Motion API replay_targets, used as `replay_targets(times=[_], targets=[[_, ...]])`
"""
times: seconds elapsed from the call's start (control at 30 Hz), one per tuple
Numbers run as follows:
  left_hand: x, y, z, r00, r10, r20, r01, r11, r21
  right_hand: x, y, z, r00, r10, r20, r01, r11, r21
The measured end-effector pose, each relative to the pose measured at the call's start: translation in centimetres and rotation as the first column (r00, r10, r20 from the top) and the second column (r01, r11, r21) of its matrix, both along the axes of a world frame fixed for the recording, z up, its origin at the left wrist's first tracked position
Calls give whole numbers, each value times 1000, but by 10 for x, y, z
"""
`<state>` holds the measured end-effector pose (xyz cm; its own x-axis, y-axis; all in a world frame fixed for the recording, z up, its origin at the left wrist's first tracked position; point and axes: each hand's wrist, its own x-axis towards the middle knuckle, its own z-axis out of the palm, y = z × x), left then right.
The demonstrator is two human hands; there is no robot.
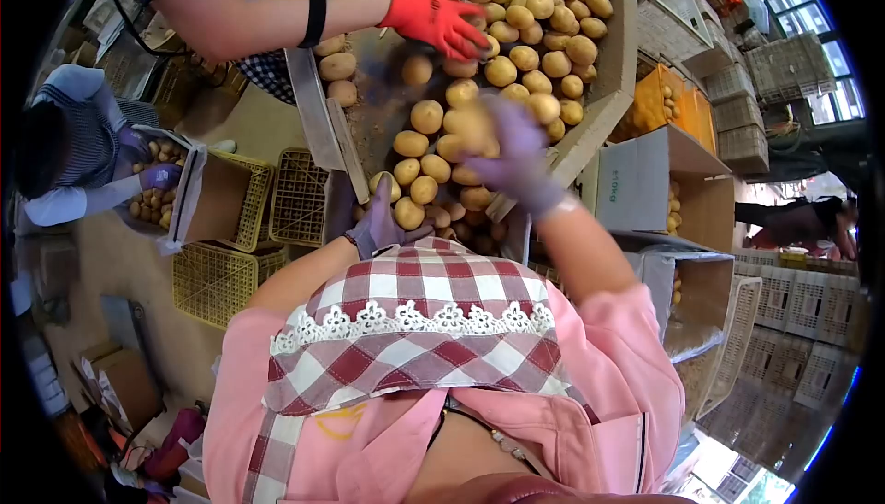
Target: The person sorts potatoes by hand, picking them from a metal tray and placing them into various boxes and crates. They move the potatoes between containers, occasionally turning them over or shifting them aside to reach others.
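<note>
Many potatoes (524, 58) lie on a wooden-edged sorting table (590, 140). My right hand (516, 149), in a purple glove, is blurred by motion over the near part of the table, its fingers against a blurred potato (472, 126). Near the table's left corner, my left hand (380, 226), gloved in purple too, has its thumb raised and its fingers spread around a potato (408, 213) at the table's near end. More potatoes sit between the two hands, some lower down in shade.
A co-worker's red-gloved hand (441, 23) reaches over the table from the upper left. Another person (69, 149) handles a box of potatoes at left. Yellow crates (217, 285) stand left; cardboard boxes (636, 186) and an orange sack (650, 103) stand right.
</note>
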<state>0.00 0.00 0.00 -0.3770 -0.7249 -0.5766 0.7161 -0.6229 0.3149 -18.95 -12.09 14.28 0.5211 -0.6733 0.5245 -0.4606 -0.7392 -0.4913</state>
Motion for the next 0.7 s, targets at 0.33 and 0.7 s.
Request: replay_targets(times=[0.33, 0.7], targets=[[2, 1, 5, 888, -60, 456, 156, 972, -177, -214, -20, -1, 725, -688, -35, 590, 646, -484], [14, 15, -7, 959, -19, -281, 5, 999, -50, 87, -1, -63, 733, -74, -676, 178, 980, 86]])
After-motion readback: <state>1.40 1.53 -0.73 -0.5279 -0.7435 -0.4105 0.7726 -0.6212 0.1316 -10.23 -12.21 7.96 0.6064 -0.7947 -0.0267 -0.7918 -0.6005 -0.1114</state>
